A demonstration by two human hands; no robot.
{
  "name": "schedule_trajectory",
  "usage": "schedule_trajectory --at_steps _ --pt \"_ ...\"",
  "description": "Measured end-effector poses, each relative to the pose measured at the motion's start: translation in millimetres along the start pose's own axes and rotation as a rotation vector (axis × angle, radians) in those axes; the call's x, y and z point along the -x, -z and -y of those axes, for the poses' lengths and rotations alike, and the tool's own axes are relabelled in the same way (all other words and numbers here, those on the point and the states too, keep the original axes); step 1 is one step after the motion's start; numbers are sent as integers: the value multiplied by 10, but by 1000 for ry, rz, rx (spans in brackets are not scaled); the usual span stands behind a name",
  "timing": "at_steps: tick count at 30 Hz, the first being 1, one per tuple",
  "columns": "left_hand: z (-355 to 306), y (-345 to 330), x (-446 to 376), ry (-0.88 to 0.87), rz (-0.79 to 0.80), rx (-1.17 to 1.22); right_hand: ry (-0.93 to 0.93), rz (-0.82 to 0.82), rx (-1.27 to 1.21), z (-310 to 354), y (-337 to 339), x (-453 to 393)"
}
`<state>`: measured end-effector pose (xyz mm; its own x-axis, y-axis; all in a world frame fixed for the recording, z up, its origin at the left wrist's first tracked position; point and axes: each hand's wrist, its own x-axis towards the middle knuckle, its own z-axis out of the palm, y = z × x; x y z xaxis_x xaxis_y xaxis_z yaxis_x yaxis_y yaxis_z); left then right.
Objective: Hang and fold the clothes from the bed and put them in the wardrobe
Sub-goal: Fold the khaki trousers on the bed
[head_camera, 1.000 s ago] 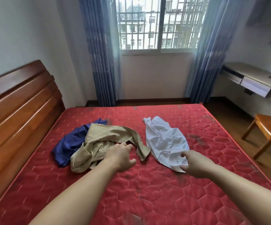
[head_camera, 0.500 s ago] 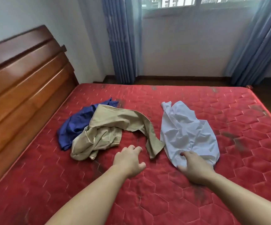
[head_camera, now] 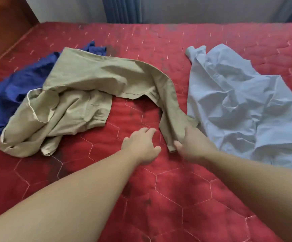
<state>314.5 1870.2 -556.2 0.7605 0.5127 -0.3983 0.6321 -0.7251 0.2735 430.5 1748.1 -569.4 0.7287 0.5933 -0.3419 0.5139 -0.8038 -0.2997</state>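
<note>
Three crumpled garments lie on the red quilted mattress [head_camera: 159,198] that fills most of the frame. At left is the blue cloth [head_camera: 14,95], partly under the khaki trousers [head_camera: 82,95], which spread across the centre left; one trouser leg arcs to the right and down toward the middle of the frame. At right lies the white shirt [head_camera: 243,105], just beside that leg. My right hand [head_camera: 192,145] reaches in from the lower right and pinches the end of the trouser leg, thumb below and fingers curled over the cloth. My left hand [head_camera: 141,145] reaches in from the lower left, its fingers relaxed and spread, holding nothing, just left of the leg end over bare mattress. Along the top edge are a pale wall and blue curtain [head_camera: 122,9]; a wooden headboard [head_camera: 3,20] fills the upper left corner.
</note>
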Motion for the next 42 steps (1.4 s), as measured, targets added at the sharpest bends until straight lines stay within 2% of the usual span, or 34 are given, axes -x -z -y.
schedule_trajectory --at_steps 4,7,9,11,13,15,17,22,24,27,29,32,33,34,36,37,39,42 --pt "156 -306 -237 -45 -43 79 -56 -89 -32 51 -337 -348" --pt "208 -399 -367 19 -106 331 13 -158 -142 -2 -467 -373" --pt "207 -431 -431 88 -177 423 102 -138 -160 -46 -539 -239" --pt "259 -487 -435 89 -192 196 177 -95 -127 -104 -593 -57" --pt "382 -603 -379 60 -106 -13 228 -66 -106 -179 -634 107" --pt "468 -765 -298 48 -74 -73 262 -57 -105 -230 -660 242" --pt "466 -898 -230 52 -117 -26 294 -47 -111 -259 -686 398" --pt "231 -929 -160 186 -182 266 330 85 -32 -403 -840 992" --pt "116 -880 -123 275 -257 422 331 162 9 -498 -906 1236" --pt "-107 -811 13 472 -413 932 249 315 57 -652 -941 1578" --pt "-217 -837 145 559 -424 1186 184 436 67 -753 -886 1754" --pt "-312 -979 445 555 -324 1049 91 672 -58 -840 -617 1778" --pt "-344 -1036 572 540 -293 1000 55 668 -155 -839 -494 1717" --pt "-390 -1100 718 519 -252 966 13 567 -254 -815 -371 1634" --pt "-557 -1267 1017 476 -128 878 -75 262 -400 -738 -212 1431" --pt "-674 -1371 1179 436 -61 834 -96 196 -426 -657 -160 1342" --pt "-916 -1575 1487 314 99 843 -85 212 -363 -471 -141 1262" --pt "-1087 -1775 1810 230 362 1058 -120 208 -279 -503 -337 1325"
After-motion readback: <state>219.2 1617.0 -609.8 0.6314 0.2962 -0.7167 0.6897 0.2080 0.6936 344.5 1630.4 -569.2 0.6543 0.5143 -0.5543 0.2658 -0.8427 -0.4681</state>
